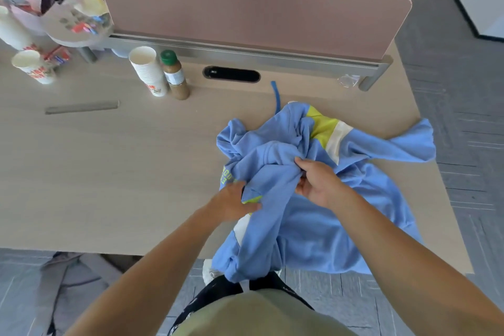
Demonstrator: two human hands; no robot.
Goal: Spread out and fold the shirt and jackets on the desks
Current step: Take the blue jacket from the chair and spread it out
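1 jacket (321, 232) fold over left hand (231, 203)

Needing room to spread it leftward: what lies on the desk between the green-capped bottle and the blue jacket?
In the head view, only bare desk lies between the bottle and the jacket.

Soft matt cloth jacket (313, 226), wood-look desk (109, 172)

Both bare forearms reach forward; the left hand (234, 203) and right hand (319, 183), close together, each pinch the blue hoodie (313, 234).
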